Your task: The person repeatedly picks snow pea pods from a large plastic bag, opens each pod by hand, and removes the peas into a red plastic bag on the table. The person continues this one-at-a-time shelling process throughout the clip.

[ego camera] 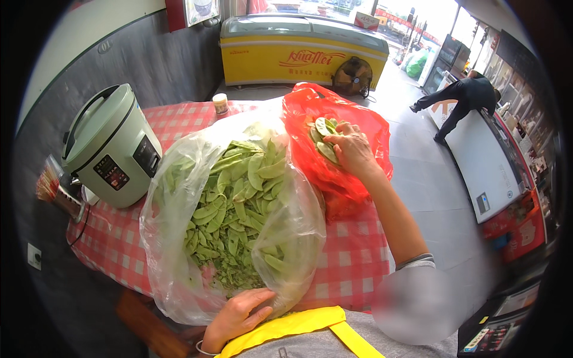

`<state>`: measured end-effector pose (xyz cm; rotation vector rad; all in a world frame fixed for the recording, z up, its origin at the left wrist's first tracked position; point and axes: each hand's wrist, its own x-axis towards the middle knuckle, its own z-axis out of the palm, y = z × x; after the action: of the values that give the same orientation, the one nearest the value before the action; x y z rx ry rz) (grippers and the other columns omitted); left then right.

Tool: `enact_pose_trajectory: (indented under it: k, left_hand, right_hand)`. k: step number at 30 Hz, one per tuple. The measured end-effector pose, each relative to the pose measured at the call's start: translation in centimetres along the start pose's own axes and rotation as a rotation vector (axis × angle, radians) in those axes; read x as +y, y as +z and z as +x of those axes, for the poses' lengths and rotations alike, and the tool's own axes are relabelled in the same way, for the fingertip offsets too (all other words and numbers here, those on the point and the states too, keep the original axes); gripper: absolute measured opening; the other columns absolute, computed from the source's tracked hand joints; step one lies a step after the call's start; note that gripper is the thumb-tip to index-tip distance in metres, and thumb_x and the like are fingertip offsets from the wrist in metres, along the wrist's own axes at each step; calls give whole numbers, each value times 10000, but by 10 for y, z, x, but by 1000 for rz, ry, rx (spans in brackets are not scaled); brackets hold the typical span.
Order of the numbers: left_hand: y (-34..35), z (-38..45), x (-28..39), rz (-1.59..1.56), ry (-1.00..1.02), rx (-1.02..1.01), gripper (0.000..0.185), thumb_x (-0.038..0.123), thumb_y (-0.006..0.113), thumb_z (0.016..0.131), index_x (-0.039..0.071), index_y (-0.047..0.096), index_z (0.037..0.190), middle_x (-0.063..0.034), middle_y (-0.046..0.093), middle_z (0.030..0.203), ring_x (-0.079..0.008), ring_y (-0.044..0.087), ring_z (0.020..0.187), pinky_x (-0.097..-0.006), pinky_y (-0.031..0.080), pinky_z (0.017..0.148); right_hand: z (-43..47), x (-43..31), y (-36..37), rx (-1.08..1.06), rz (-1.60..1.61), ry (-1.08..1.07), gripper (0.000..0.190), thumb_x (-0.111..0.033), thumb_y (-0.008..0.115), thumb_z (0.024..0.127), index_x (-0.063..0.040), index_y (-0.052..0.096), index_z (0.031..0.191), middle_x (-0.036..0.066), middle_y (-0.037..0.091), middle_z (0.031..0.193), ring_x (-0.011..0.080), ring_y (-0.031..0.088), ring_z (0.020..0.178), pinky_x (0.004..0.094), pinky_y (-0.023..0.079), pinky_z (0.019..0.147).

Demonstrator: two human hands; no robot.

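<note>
A large clear plastic bag [168, 268] lies opened on the table before me, filled with flat green bean pods [241, 188]. Smaller leafy bits gather toward its near side. At the bag's near edge is my left hand [241, 313], its thumb and fingers on the film. To the right of it stands a red plastic bag [367, 121] with more pods inside. My right hand [356, 150] reaches into its mouth, fingers curled about several pods [324, 127]. Part of those fingertips is hidden behind the pods.
A green rice cooker [112, 147] and a holder of wooden sticks [67, 201] stand left on the checked tablecloth [344, 264]. A small jar [220, 104] sits behind. Beyond are a yellow freezer [268, 58], a fan [352, 77], a white freezer [483, 165] and a person [470, 96] bending over it.
</note>
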<state>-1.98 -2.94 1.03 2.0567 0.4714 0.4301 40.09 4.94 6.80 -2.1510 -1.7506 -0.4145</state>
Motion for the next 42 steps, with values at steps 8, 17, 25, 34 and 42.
enact_pose_trajectory:
  k: [8, 17, 25, 34, 42]
  left_hand:
    - [0, 1, -2, -37, -36, 14, 315, 162, 681, 897, -11, 648, 1158, -195, 676, 1123, -345, 650, 1047, -396, 517, 906]
    - [0, 0, 0, -42, -50, 33, 315, 151, 686, 893, -14, 650, 1159, -192, 680, 1113, -337, 655, 1042, -389, 523, 899]
    - [1, -1, 1, -37, -11, 47, 306, 144, 672, 898, -4, 643, 1164, -194, 674, 1113, -343, 651, 1031, -392, 521, 889]
    - [4, 4, 6, -39, 68, -17, 343, 143, 677, 886, 3, 614, 1193, -189, 649, 1157, -350, 625, 1057, -402, 503, 909]
    - [6, -5, 6, -73, 156, -46, 391, 149, 657, 868, -7, 593, 1221, -207, 644, 1105, -373, 605, 1024, -439, 479, 911]
  right_hand:
    - [20, 4, 7, -25, -18, -77, 138, -132, 679, 823, -138, 729, 951, 76, 605, 1067, 291, 553, 1094, 434, 434, 894]
    - [30, -4, -13, 169, 599, 266, 116, -148, 596, 948, -41, 617, 909, 94, 618, 842, 203, 610, 804, 333, 478, 756]
    - [41, -8, -48, 223, 942, 192, 94, -121, 539, 983, -40, 587, 990, 43, 655, 873, 127, 626, 839, 290, 465, 804]
    - [-62, -171, -80, -484, 1043, -328, 242, -197, 549, 950, 2, 573, 816, 126, 612, 806, 215, 608, 718, 344, 496, 711]
    - [-109, -202, -30, -913, 338, -1002, 186, -162, 643, 825, -6, 569, 896, 131, 633, 735, 323, 682, 680, 400, 546, 594]
